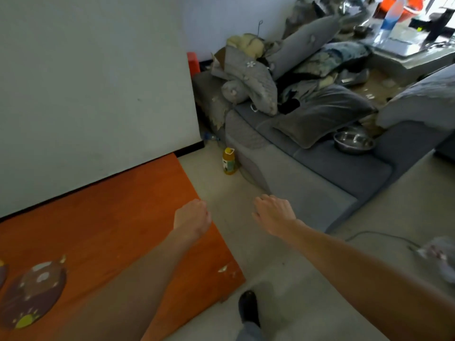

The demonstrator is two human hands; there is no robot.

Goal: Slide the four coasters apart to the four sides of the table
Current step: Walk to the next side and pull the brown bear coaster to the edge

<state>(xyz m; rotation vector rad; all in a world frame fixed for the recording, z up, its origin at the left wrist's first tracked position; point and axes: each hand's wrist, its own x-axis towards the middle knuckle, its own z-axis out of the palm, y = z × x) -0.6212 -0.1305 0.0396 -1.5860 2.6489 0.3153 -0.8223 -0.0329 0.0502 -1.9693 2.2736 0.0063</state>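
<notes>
A pale wall (93, 94) is standing behind. A grey sofa (320, 168) with piled cushions (307, 40) is sitting on the light floor (307, 291), a yellow bottle (229, 161) beside it.

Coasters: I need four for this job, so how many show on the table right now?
2. One coaster lies near the table's lower left; a sliver of another shows at the left edge. Others may be out of view.

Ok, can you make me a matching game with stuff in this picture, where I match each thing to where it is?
Things:
1. brown coaster
2. yellow bottle
3. metal bowl
4. right hand

Places:
A. on the grey sofa
B. in the air over the floor
C. on the orange table
D. standing on the floor by the sofa

Pairs: 1-C, 2-D, 3-A, 4-B
</notes>
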